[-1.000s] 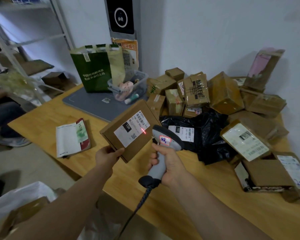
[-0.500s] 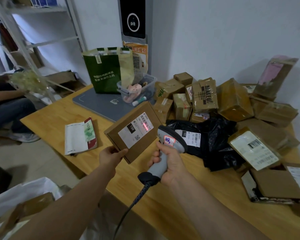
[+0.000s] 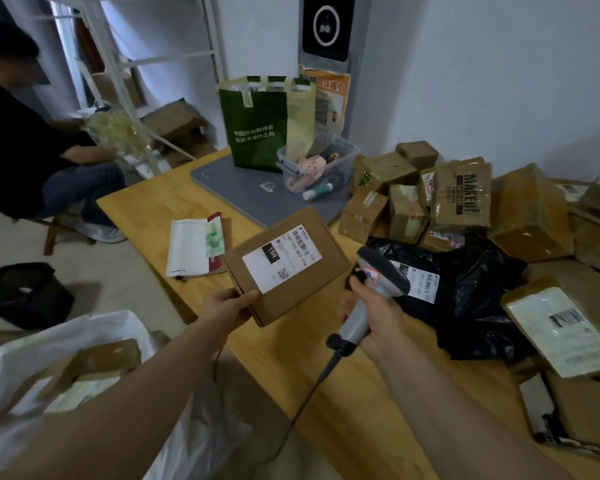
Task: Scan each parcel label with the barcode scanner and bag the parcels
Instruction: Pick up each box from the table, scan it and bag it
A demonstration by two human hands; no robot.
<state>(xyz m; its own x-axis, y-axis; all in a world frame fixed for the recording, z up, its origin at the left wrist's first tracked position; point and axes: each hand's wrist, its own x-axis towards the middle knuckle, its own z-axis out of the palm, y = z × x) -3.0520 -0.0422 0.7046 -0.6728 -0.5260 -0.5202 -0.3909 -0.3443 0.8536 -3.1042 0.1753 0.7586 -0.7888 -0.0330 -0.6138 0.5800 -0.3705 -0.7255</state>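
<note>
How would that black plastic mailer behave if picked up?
Probably floppy: the black mailer lies crumpled and sagging on the table. Its glossy film looks slippery, so it may slide in a loose grip.

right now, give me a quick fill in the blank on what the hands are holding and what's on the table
1. The left hand holds the ____ labelled 15H.
2. The right hand grips the ____ by its handle.
3. The tall bag standing on the mat is ____.
4. The plastic parcel beside the right hand is ____.
Missing: box; scanner; green; black.
</note>
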